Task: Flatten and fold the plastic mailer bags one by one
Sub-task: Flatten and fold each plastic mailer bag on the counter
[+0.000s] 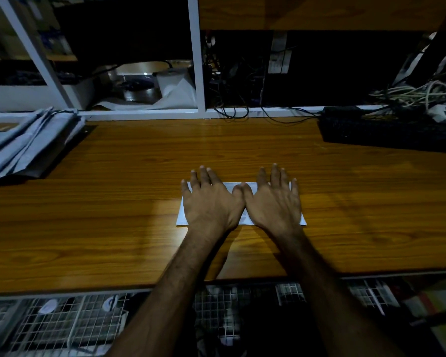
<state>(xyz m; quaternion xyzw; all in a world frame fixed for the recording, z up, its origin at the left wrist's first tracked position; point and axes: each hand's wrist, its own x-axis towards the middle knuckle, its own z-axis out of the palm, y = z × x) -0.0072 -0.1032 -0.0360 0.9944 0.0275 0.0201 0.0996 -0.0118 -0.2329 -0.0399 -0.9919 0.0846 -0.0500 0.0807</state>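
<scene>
Right now I have both hands flat on 1 folded mailer bag, which lies on the counter near its front edge, roughly at the middle. My left hand covers the bag's left half and my right hand covers its right half, thumbs touching above the bag's middle. The fingers of both hands are straight and spread, pressing down with the palms; neither hand grips or pinches anything. Only thin white strips of the bag show: its left edge, a band between the hands along the far edge, and a sliver at the right corner.

Judging by its small, narrow rectangle shape, this bag looks already folded, and I take the present step to be pressing the creases flat. What I read as left for this bag is setting it aside.

Far to the left of the bag, at the counter's back left corner, sits a stack of grey bags. In this dim light I cannot tell whether that stack is finished work or bags waiting their turn, so I cannot say how many remain. A black keyboard lies well off to the bag's far right.
</scene>
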